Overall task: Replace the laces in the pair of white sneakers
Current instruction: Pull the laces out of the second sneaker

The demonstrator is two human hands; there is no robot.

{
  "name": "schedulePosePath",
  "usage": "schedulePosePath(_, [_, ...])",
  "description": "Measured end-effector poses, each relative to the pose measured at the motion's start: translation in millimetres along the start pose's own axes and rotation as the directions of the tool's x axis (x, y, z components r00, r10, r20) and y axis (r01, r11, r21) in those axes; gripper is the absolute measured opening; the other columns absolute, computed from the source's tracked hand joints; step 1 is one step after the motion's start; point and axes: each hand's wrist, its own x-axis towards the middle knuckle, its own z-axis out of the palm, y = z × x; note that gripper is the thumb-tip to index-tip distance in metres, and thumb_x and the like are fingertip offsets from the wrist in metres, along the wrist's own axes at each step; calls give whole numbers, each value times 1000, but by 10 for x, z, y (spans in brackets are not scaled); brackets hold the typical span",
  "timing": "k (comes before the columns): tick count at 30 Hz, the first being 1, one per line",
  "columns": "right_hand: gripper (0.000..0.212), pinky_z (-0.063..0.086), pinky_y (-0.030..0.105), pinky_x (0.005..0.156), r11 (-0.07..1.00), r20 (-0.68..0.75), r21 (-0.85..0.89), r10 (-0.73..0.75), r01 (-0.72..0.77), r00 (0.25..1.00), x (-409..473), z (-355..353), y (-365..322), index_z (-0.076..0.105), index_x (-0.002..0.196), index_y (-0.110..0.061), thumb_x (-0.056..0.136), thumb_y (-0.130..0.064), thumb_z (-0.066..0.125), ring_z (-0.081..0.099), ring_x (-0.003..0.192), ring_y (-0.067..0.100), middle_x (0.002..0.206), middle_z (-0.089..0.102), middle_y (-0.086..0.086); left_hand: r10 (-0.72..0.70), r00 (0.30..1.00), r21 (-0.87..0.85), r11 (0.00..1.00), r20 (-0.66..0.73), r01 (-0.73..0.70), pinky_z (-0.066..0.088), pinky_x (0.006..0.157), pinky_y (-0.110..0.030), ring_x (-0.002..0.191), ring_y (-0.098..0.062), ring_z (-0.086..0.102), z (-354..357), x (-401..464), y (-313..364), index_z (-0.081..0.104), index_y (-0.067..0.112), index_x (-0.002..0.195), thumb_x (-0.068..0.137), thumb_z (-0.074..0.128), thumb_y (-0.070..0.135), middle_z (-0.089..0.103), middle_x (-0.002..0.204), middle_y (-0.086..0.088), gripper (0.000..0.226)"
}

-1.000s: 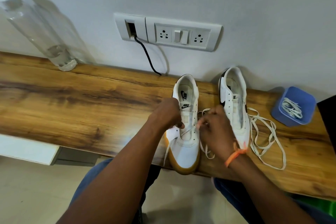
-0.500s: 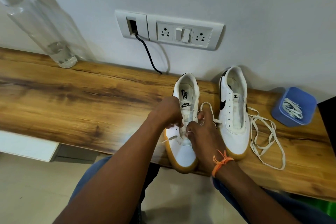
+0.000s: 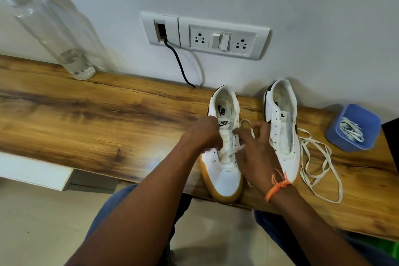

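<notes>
Here, the scene by part:
Left hand (image 3: 204,134): fingers curled, gripping the left side of the near sneaker (image 3: 224,147) at its eyelets.
Right hand (image 3: 257,151): fingers spread, pinching the lace (image 3: 232,153) across that sneaker's tongue.
Second sneaker (image 3: 281,127): just right, unlaced, on the wooden shelf (image 3: 97,119).
Loose lace (image 3: 319,166): coiled beside it.
Blue box (image 3: 354,127): holds more laces.

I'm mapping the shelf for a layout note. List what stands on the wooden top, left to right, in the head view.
Clear bottle → left sneaker → right sneaker → loose lace → blue tub holding laces.
</notes>
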Motion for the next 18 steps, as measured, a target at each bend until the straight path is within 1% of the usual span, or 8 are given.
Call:
schedulePosePath(2, [27, 59, 34, 71, 997, 37, -30, -65, 66, 997, -45, 85, -60, 67, 105, -18, 80, -9, 71, 64, 91, 29, 139, 32, 8, 7, 1000, 34, 999, -18, -6, 63, 68, -40, 76, -27, 74, 20, -6, 11, 55, 4, 95, 79, 78, 5, 68, 81, -14, 27])
schedulePosePath(4, [15, 59, 35, 78, 998, 89, -36, -45, 48, 995, -91, 180, -55, 69, 98, -18, 84, -15, 71, 64, 100, 30, 145, 31, 7, 7, 1000, 45, 999, -27, -6, 63, 66, -39, 75, -25, 74, 43, 0, 29, 51, 5, 93, 80, 77, 4, 64, 76, -12, 29])
schedulePosePath(6, [7, 58, 35, 77, 998, 99, -41, -42, 46, 994, -105, 237, -34, 69, 89, -19, 84, -17, 73, 65, 99, 30, 147, 32, 5, 6, 999, 43, 999, -31, -5, 63, 66, -36, 73, -23, 73, 56, 11, 37, 50, 6, 95, 81, 76, 4, 62, 74, -10, 30])
schedulePosePath(10, [9, 58, 33, 77, 1000, 61, 23, -4, 2, 998, -93, 231, -35, 69, 83, -13, 80, -8, 77, 66, 95, 29, 141, 40, 5, -3, 999, 33, 999, -45, 4, 62, 64, -33, 71, -22, 71, 67, 10, 46, 52, 5, 99, 81, 75, 3, 61, 78, -10, 30])
schedulePosePath(12, [10, 56, 25, 77, 999, 37, 42, -19, 18, 999, -105, 245, -20, 67, 86, -11, 81, -7, 75, 64, 94, 25, 140, 40, 5, -1, 999, 37, 999, -42, 3, 63, 64, -34, 72, -23, 72, 67, 3, 44, 53, 4, 99, 81, 74, 1, 62, 78, -11, 28])
schedulePosePath(15, [14, 37, 0, 75, 996, 25, 87, -16, 14, 1000, -122, 271, 10, 61, 88, -11, 84, -3, 71, 52, 88, 11, 133, 39, 3, 9, 999, 45, 999, -38, -7, 63, 65, -36, 72, -25, 73, 48, -10, 40, 56, 1, 99, 82, 72, -2, 65, 80, -15, 24])
schedulePosePath(17, [16, 39, 5, 72, 993, -9, 110, 54, -52, 999, -89, 270, 51, 59, 95, -5, 83, 2, 68, 52, 88, 14, 122, 44, 9, 6, 999, 49, 999, -34, -4, 63, 66, -37, 72, -26, 73, 38, -14, 25, 56, 1, 99, 83, 70, -4, 67, 85, -17, 22])
schedulePosePath(18, [16, 46, 16, 72, 987, -46, 128, 106, -99, 993, -54, 254, 81, 57, 97, -2, 84, 2, 66, 55, 89, 22, 118, 45, 13, 1, 999, 48, 999, -35, 1, 63, 66, -39, 72, -26, 73, 33, -12, 15, 56, 1, 97, 83, 70, -4, 67, 86, -17, 21])
